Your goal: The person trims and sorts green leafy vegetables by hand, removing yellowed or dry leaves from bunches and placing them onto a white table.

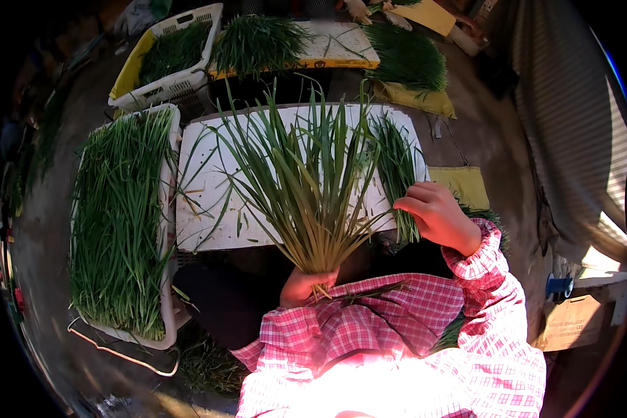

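My left hand (pixel 301 287) is closed around the pale lower ends of a bunch of garlic chives (pixel 312 181). The long green leaves fan out upward and away from me, over a white board (pixel 205 233) scattered with leaf scraps. At the board's right side lies a smaller pile of chives (pixel 396 157). My right hand (pixel 435 214) is raised near that pile, apart from the bunch. Its fingers are curled together, and whatever may be between them is hidden. Loose stalks rest on my checked clothing just below the bunch.
To the left stands a white crate (pixel 172 157) heaped with chives, another white crate (pixel 214 42) behind it. Across from me, a second board (pixel 338 43) holds more chives, with another person's gloved hands (pixel 359 10) beside it. A cardboard box (pixel 571 322) sits at the right.
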A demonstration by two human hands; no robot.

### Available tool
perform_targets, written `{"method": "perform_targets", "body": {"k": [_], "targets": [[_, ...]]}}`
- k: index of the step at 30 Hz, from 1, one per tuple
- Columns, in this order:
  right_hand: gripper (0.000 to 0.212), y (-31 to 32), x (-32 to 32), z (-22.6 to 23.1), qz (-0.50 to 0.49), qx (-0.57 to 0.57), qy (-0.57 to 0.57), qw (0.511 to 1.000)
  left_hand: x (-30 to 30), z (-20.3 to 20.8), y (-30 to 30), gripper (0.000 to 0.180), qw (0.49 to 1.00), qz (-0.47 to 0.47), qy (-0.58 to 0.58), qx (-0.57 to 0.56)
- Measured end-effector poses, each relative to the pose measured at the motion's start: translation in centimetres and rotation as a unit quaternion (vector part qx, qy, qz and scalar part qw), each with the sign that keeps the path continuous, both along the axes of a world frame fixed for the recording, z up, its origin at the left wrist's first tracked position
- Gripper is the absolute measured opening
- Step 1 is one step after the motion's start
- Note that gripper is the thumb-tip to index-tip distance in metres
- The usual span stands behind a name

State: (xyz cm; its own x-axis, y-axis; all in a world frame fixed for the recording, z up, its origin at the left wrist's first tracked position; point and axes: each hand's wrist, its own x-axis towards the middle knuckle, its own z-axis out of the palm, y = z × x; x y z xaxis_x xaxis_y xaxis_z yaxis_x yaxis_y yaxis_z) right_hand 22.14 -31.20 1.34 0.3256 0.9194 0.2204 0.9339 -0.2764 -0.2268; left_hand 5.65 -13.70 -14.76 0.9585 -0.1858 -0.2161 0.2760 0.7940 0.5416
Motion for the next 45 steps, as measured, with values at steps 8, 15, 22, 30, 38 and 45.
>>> {"method": "perform_targets", "body": {"k": [8, 15, 22, 30, 38, 45], "targets": [[0.024, -1.6, -0.4, 0.1, -0.029, -0.030, -0.016, 0.999, 0.0, 0.0, -0.1, 0.024, 0.998, -0.008, -0.057, 0.003], [0.022, -1.8, -0.3, -0.2, -0.026, -0.021, 0.070, 0.997, 0.1, 0.3, -0.1, 0.025, 0.999, -0.016, -0.034, 0.028], [0.016, -2.9, -0.2, -0.6, -0.055, -0.055, 0.054, 0.995, 0.2, -0.3, -0.5, 0.024, 0.998, -0.010, -0.010, 0.059], [0.008, -2.1, -0.4, -3.5, -0.125, 0.042, -0.098, 0.986, 0.7, -0.4, -1.1, 0.023, 0.998, -0.011, -0.013, 0.055], [0.012, 0.5, -1.6, 0.5, -0.213, 0.225, 0.087, 0.947, 0.3, -1.4, -1.2, 0.022, 0.998, 0.007, -0.006, 0.070], [0.027, 5.3, -5.5, 0.8, -0.131, 0.236, 0.032, 0.962, 0.6, -1.3, -1.8, 0.023, 0.992, 0.029, 0.015, 0.120]]}}
